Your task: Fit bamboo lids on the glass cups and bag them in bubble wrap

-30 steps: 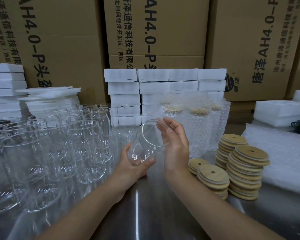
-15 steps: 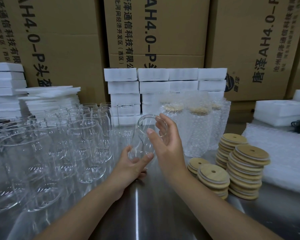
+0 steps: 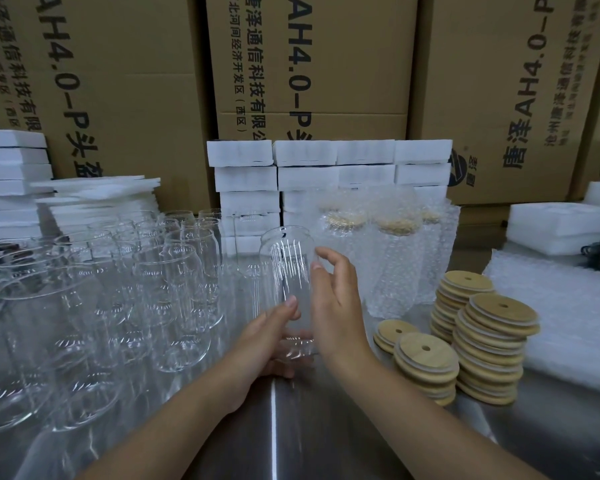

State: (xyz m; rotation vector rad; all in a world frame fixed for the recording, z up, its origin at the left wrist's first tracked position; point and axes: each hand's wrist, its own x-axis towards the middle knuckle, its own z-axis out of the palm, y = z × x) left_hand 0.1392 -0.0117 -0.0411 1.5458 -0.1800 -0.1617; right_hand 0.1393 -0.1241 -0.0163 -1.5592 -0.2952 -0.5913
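Note:
A clear glass cup (image 3: pixel 287 268) stands upright at the centre of the steel table (image 3: pixel 326 427). My left hand (image 3: pixel 264 341) grips its lower part, thumb on the near side. My right hand (image 3: pixel 336 306) is just to the cup's right with relaxed fingers, holding nothing; whether it touches the glass is unclear. Stacks of round bamboo lids (image 3: pixel 489 341) with a centre hole sit to the right. Behind the cup stand bubble-wrapped cups (image 3: pixel 392 258) with lids on.
Many bare glass cups (image 3: pixel 125 296) crowd the left half of the table. Flat bubble-wrap bags (image 3: pixel 568 306) lie at the right. White foam blocks (image 3: pixel 309 174) and foam sheets (image 3: pixel 97 199) are stacked at the back, before cardboard cartons (image 3: pixel 312 64).
The cup went from tilted with its mouth toward me to upright on the table. My right hand slid off the rim to the cup's right side.

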